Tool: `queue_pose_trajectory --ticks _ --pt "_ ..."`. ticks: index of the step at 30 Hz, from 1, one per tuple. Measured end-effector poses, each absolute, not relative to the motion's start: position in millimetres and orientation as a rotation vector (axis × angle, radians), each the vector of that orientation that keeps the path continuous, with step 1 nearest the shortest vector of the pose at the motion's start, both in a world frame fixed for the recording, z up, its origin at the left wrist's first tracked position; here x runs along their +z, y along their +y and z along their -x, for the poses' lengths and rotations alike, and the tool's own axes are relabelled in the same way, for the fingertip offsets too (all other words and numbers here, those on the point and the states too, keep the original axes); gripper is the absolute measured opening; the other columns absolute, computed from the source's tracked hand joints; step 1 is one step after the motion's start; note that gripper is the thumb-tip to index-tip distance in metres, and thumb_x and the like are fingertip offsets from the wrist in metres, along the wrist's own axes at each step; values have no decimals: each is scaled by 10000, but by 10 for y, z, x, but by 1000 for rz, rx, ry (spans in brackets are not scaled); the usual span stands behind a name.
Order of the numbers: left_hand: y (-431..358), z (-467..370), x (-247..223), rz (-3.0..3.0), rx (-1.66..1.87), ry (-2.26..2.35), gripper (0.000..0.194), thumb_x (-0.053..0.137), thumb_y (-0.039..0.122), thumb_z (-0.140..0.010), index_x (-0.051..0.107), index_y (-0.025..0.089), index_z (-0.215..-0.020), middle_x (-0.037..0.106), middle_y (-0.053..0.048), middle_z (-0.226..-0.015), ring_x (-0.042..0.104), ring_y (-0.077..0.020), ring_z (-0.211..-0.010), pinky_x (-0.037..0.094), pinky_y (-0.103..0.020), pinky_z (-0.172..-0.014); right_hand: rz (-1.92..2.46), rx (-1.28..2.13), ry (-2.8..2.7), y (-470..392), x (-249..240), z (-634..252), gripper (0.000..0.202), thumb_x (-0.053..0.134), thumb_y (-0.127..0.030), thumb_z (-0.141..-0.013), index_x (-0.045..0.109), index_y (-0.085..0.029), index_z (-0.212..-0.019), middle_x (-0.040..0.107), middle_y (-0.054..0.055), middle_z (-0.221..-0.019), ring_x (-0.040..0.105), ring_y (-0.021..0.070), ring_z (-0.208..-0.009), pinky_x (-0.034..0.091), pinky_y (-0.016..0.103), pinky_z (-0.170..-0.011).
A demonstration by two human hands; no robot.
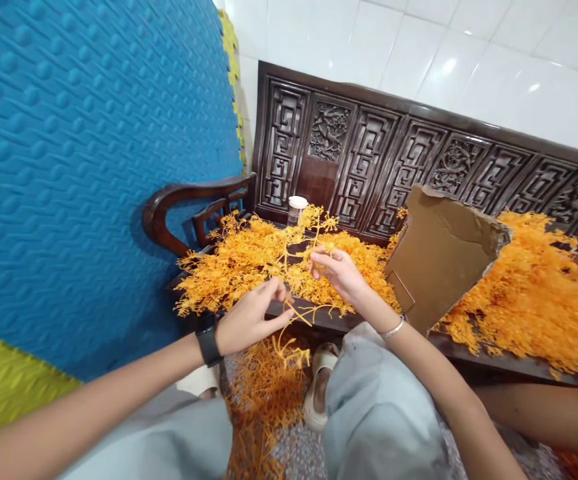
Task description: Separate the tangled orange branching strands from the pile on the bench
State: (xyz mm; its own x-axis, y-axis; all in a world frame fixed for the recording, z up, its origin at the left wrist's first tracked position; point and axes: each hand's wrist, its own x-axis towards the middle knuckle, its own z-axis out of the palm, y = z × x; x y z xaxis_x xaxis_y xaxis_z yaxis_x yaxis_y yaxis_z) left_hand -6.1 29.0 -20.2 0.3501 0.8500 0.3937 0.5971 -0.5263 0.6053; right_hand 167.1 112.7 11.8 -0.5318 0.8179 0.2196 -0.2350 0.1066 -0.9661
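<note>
Left hand [255, 316]: fingers pinched on yellow-orange, branching, plastic-looking sprig [293, 236], long axis directed forward. Right hand [343, 274]: fingers parted, just beside sprig's right; contact indeterminate.

Single head-worn camera, looks forward and steeply down over trousers [383, 393]. Left hand [253, 317] and right hand [341, 271] are near, around middle of view. Wide lens, camera rolled: bench back [319, 177] slopes down toward right. Tiled wall [419, 53] stands farther, at top.

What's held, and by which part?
Left hand appears to pinch an orange sprig by its stem, between thumb and fingers. Right hand: at the sprays, grip can't be told.
</note>
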Motion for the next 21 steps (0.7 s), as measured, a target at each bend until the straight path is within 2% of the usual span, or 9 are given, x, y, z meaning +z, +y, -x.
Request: queue_pose_trajectory --ticks 3,6,10,13,16,19,21 --pt "326 96 -183 -1925 1035 1204 227 498 385 -780 348 217 -749 516 33 -730 532 -140 -700 409 -285 -673 559 1558 -1507 1115 100 -1638 132 633 -277 -689 584 -162 -731 549 -30 -611 486 61 -497 360 216 -504" --pt "384 123 -192 -1762 1005 1181 241 507 425 -768 402 209 -745 534 25 -731 541 -157 -751 408 -293 -710 555 1545 -1494 1095 99 -1622 142 644 -282 -679 594 -168 -747 551 -29 -615 488 65 -506 368 220 -509" --pt "443 97 -237 -1739 901 1165 264 519 436 -756 557 207 -882 616 -36 -959 528 -211 -952 369 -342 -869 529 1553 -1483 1061 102 -1613 154 660 -291 -662 609 -176 -750 564 -24 -650 500 70 -537 400 226 -532" --pt "454 45 -238 -1661 943 1043 285 548 426 -741 606 232 -940 623 -32 -1070 490 -222 -1068 319 -350 -952 529 1591 -1513 1038 81 -1594 171 656 -305 -668 618 -173 -772 574 -19 -656 514 76 -560 428 240 -573" --pt "448 10 -197 -1432 1028 935 305 536 447 -745 635 198 -891 670 -53 -967 558 -222 -980 351 -367 -939 572 1611 -1575 1034 36 -1573 215 676 -294 -646 615 -167 -809 585 -18 -643 528 83 -577 438 250 -599" --pt "450 17 -158 -1233 1106 901 318 555 439 -735 642 152 -840 696 -66 -803 617 -211 -814 417 -375 -864 639 1596 -1603 1058 -8 -1572 305 727 -235 -571 609 -175 -845 609 -10 -760 546 87 -646 450 249 -625" --pt "459 36 -146 -1184 1159 912 303 576 414 -728 644 138 -833 695 -63 -767 621 -191 -758 437 -351 -828 672 1568 -1625 1081 -24 -1587 340 731 -213 -558 612 -183 -875 616 1 -844 558 95 -714 455 252 -659"
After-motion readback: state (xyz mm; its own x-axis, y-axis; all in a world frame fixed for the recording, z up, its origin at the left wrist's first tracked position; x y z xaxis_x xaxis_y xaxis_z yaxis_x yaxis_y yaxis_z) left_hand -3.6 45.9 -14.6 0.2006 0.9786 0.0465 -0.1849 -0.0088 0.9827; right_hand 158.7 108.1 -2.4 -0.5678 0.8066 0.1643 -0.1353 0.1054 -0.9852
